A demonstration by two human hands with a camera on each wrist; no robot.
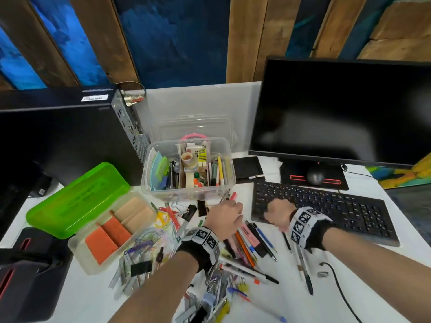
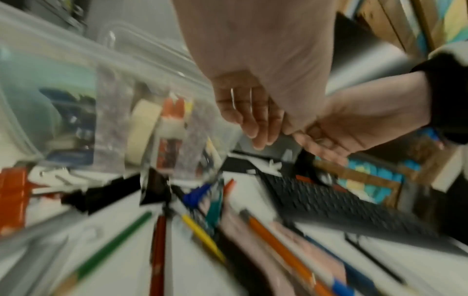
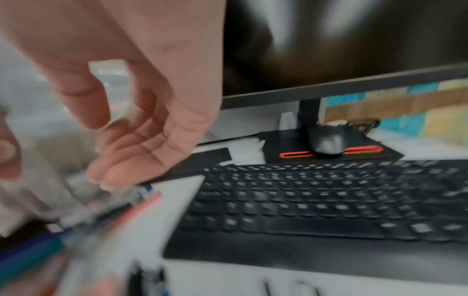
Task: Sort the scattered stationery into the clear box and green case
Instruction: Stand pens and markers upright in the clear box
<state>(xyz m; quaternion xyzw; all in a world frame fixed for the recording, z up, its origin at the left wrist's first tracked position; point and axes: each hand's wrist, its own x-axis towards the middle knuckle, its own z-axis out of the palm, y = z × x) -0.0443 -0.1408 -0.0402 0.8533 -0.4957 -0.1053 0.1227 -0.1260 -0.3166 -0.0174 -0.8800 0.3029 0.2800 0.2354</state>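
The clear box (image 1: 186, 193) stands at the middle back, packed with tape, cards and pens. Left of it the green case (image 1: 79, 197) lies open, orange and tan pads in its tray (image 1: 79, 247). Scattered pens (image 1: 247, 241) and clips (image 1: 214, 287) cover the white table in front. My left hand (image 1: 225, 215) hovers over the pens just before the box (image 2: 63, 80), fingers curled; a thin silver glint crosses the fingers (image 2: 253, 112), and whether they hold anything is unclear. My right hand (image 1: 277, 214) hangs beside it at the keyboard's left end, its fingers (image 3: 142, 130) loosely curled and holding nothing.
A black keyboard (image 1: 326, 210) lies to the right, with a monitor (image 1: 338, 108) and a mouse (image 1: 315, 176) behind it. A black computer tower (image 1: 58, 136) fills the left side. A black cable (image 1: 338, 287) runs along the front right.
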